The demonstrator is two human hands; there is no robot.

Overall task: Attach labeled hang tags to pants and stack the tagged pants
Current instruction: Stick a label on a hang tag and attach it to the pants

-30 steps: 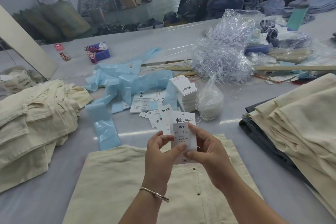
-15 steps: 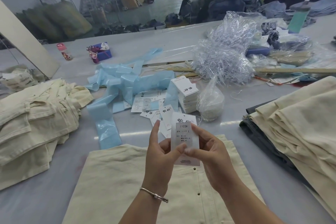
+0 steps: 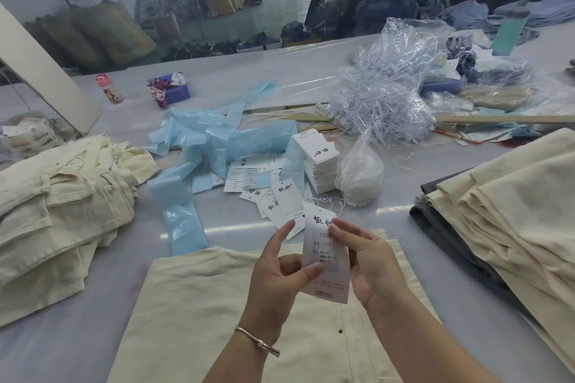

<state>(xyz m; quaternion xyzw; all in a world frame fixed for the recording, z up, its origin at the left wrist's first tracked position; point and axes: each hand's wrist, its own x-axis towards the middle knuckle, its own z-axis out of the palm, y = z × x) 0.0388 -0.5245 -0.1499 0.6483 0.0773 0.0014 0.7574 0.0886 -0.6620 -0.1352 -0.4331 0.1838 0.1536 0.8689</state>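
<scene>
Just below the frame's centre, both hands hold one white hang tag [image 3: 323, 261] upright above cream pants [image 3: 199, 314] spread flat at the bottom. Left hand [image 3: 277, 270] pinches the tag's left edge with its thumb; right hand [image 3: 370, 261] grips the right edge, fingertip on top. Loose tags [image 3: 273, 196] lie scattered just beyond, with folded cream stacks at the left [image 3: 53, 205] and right [image 3: 510, 205] edges.
</scene>
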